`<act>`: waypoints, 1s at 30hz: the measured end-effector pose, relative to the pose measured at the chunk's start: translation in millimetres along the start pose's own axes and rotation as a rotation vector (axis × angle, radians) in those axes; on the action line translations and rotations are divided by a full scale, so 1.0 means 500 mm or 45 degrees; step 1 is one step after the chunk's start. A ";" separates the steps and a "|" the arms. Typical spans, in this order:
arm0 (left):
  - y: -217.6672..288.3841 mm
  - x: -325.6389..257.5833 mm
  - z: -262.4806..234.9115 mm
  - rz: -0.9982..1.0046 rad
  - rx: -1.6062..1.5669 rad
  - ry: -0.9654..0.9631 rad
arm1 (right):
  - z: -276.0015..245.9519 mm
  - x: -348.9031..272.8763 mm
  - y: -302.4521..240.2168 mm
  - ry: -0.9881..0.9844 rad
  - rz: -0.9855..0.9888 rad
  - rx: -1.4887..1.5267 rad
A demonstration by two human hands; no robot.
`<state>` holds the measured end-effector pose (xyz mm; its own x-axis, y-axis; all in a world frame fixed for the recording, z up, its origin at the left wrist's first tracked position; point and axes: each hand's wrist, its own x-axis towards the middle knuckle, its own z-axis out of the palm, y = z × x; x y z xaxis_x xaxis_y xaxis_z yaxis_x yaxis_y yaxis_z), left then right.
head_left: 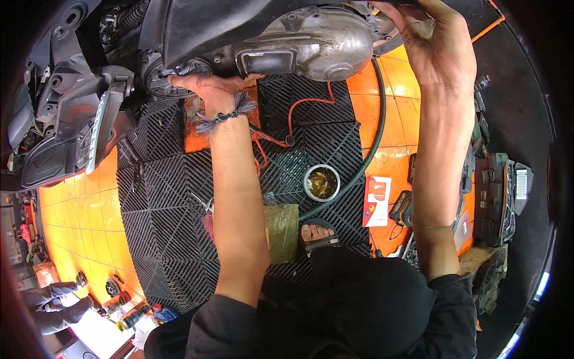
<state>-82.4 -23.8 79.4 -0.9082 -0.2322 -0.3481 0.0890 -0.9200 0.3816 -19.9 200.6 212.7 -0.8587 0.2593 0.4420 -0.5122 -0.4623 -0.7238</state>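
Observation:
A scooter's dirty grey engine case (341, 51) lies under a long black body panel (221, 24) along the top of the view. My left hand (215, 90) reaches in below the panel, between a round finned cover (152, 75) and the engine case. Its thumb and fingers stretch far apart, with nothing seen in them. My right hand (439, 51) is raised at the panel's rear end, palm facing me, its fingers bent over the dark edge. The fingertips there are partly hidden by the panel and the picture's rim.
On the black ribbed mat (173, 221) stands a round tin (321, 182) of dark liquid. A dark hose (379, 119) and a red cord (293, 113) cross the mat. Tools and a red-and-white packet (376, 200) lie right. Another person's legs (54, 305) show lower left.

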 end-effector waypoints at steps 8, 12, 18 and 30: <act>0.005 0.011 -0.022 -0.040 -0.012 -0.033 | -0.017 0.003 -0.006 -0.036 0.075 -0.078; -0.003 0.033 -0.025 0.049 -0.066 -0.111 | -0.044 -0.012 0.054 0.208 -0.065 -0.386; -0.005 0.047 -0.058 0.054 -0.021 -0.376 | -0.052 -0.013 0.186 0.673 -0.615 -1.153; 0.005 0.009 -0.014 0.219 0.132 -0.069 | -0.226 -0.068 0.357 0.233 0.463 0.115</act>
<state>-83.5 -29.3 72.8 -0.9041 -0.3635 -0.2247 0.2050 -0.8302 0.5183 -84.0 205.0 8.8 -0.9764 0.2078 0.0588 -0.1783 -0.6222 -0.7623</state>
